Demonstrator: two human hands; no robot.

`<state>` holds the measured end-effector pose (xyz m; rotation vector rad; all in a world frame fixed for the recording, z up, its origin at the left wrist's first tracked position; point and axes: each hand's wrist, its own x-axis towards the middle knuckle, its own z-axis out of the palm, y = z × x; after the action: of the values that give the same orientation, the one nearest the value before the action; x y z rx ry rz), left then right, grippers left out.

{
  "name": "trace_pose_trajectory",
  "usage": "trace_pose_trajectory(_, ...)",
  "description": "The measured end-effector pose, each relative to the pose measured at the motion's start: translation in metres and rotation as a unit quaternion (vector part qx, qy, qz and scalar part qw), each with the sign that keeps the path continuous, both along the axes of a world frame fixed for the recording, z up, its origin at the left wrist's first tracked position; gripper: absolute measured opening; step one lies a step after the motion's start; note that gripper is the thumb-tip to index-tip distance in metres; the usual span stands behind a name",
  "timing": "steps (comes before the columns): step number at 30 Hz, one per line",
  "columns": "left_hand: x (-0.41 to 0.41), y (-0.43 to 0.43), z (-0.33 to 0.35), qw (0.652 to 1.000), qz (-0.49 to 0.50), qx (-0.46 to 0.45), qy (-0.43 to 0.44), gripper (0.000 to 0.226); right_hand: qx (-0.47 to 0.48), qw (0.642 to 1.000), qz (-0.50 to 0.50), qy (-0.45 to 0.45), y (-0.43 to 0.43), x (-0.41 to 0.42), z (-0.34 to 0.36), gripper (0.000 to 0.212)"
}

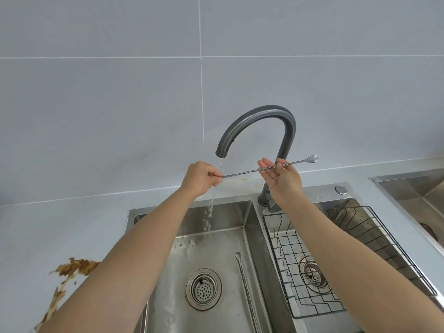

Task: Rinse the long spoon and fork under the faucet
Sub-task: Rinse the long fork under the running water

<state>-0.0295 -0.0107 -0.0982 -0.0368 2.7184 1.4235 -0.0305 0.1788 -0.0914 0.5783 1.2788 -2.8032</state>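
left hand [200,177]: pinches long spoon [242,172] end under faucet [258,131] trickle | right hand [281,179]: open-palmed, thumb and finger steadying shaft | second long utensil [245,284]: lies in sink [223,212]

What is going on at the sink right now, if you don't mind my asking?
A person is rinsing a long twisted-handle utensil under the faucet. The left hand pinches one end and the right hand supports it near the other, holding it level in a thin stream of water that falls into the left basin. A second long utensil lies on that basin's floor, beside the drain.
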Motion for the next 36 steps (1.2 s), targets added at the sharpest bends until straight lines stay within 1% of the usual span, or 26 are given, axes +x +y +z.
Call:
trace_pose_trajectory(2, 0.002, -0.009, -0.003, 1.000, -0.009, -0.012, -0.018, 0.020, 0.009, 1.000, 0.013, -0.002, -0.006, 0.001, -0.002, 0.025)
trace_pose_trajectory(5, 0.008, -0.029, -0.007, 0.999, 0.006, -0.008, -0.039, 0.019, 0.013, 0.999, 0.035, -0.014, -0.023, 0.002, -0.004, 0.024)
trace_pose_trajectory(15, 0.039, -0.092, -0.010, 0.996, 0.072, -0.025, -0.043, 0.016, 0.001, 0.993, 0.116, -0.013, -0.084, 0.009, -0.007, 0.024)
trace_pose_trajectory(17, 0.044, -0.099, -0.014, 0.995, 0.078, -0.031, -0.045, 0.013, 0.009, 0.991, 0.130, -0.013, -0.091, 0.011, -0.009, 0.024)
trace_pose_trajectory(19, 0.051, -0.106, -0.019, 0.995, 0.082, -0.039, -0.049, 0.005, 0.021, 0.990, 0.141, -0.015, -0.095, 0.013, -0.012, 0.025)
trace_pose_trajectory(20, 0.054, -0.109, -0.022, 0.994, 0.084, -0.045, -0.051, 0.006, 0.028, 0.989, 0.146, -0.017, -0.098, 0.015, -0.014, 0.025)
trace_pose_trajectory(24, 0.067, -0.115, -0.031, 0.992, 0.062, -0.082, -0.070, 0.022, 0.069, 0.982, 0.171, -0.031, -0.106, 0.020, -0.021, 0.026)
trace_pose_trajectory(26, 0.073, -0.116, -0.036, 0.991, 0.053, -0.091, -0.081, 0.023, 0.090, 0.978, 0.186, -0.037, -0.108, 0.023, -0.024, 0.027)
trace_pose_trajectory(30, 0.086, -0.116, -0.047, 0.987, 0.046, -0.095, -0.120, 0.017, 0.126, 0.967, 0.216, -0.049, -0.112, 0.029, -0.026, 0.027)
trace_pose_trajectory(32, 0.093, -0.114, -0.054, 0.984, 0.033, -0.100, -0.142, 0.021, 0.144, 0.961, 0.233, -0.048, -0.115, 0.034, -0.027, 0.027)
trace_pose_trajectory(34, 0.099, -0.112, -0.062, 0.981, 0.020, -0.108, -0.158, 0.029, 0.158, 0.954, 0.250, -0.046, -0.118, 0.037, -0.029, 0.026)
trace_pose_trajectory(36, 0.105, -0.110, -0.070, 0.979, 0.013, -0.115, -0.166, 0.019, 0.169, 0.949, 0.264, -0.044, -0.118, 0.039, -0.030, 0.025)
